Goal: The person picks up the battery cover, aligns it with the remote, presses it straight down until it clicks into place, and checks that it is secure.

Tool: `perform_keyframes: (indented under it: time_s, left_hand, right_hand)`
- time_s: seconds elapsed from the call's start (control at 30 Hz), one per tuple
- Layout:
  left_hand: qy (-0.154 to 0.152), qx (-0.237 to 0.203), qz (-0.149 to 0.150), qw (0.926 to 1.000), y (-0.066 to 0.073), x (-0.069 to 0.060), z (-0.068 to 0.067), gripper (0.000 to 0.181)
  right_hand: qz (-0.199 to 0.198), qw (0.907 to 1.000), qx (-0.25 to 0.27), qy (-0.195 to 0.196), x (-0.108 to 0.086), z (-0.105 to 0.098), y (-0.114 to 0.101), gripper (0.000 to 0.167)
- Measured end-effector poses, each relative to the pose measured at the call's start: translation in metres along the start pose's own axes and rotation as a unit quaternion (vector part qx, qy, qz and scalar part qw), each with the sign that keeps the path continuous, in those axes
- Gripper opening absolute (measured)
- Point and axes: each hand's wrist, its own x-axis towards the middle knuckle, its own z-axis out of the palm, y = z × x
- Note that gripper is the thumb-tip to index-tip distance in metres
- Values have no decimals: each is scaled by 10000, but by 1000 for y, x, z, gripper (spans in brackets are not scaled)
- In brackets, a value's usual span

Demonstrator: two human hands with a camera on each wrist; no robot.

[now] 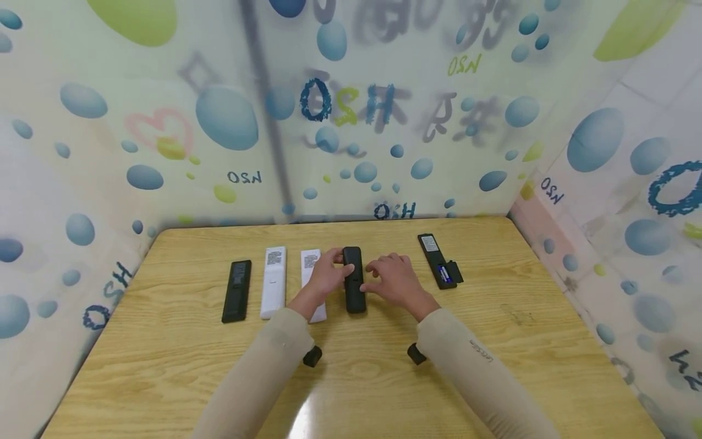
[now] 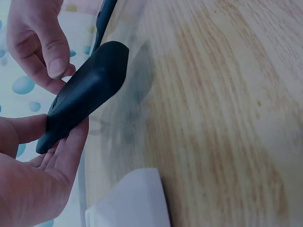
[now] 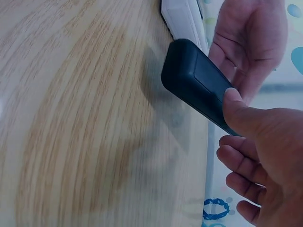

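Note:
A black remote control (image 1: 355,289), its back turned up, is held raised over the table by my left hand (image 1: 326,274). In the left wrist view the left thumb lies on one face of the remote (image 2: 90,85) and the fingers support it from below. My right hand (image 1: 397,280) is at the remote's right side. Its thumb (image 3: 234,101) appears to touch the remote's edge in the right wrist view, while its other fingers are loosely bent. A white remote (image 1: 318,314) lies partly hidden behind my left hand.
Left on the wooden table (image 1: 181,366) lie another white remote (image 1: 273,286) and a black remote (image 1: 237,292). At right lies a black remote (image 1: 433,256) with blue batteries (image 1: 444,274) exposed and its cover (image 1: 454,272) beside it. A patterned wall (image 1: 340,152) stands behind.

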Motion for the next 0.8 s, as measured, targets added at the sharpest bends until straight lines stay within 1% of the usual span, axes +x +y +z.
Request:
perform_keyframes:
  time_s: [0.1,0.2,0.33,0.47,0.53,0.67,0.8]
  left_hand:
    - [42,65,-120,9999,-3,2,3,50]
    - [83,45,-319,9994,-4,3,5,51]
    - [190,203,-511,9983,-8,6,7,51]
    - [313,525,-587,9964,-12,9,8,52]
    - [377,834,-575,9941,-13,9,9,52]
    - [400,1397,-571,9877,-12,8,11,54]
    - [358,1620,-561,9845,-11,6,12,54]
  right_hand:
    - [-34,10000,-11,27,-3,-2,5,48]
    - [-31,10000,-9,45,-5,-3,11,46]
    - [48,10000,9,27,-7,-1,17,44]
    - [49,10000,47,14,-10,1,22,43]
    - [12,10000,84,24,-12,1,24,43]
    - [-33,10000,87,37,-14,3,26,43]
    - [-53,9999,60,63,-14,4,29,43]
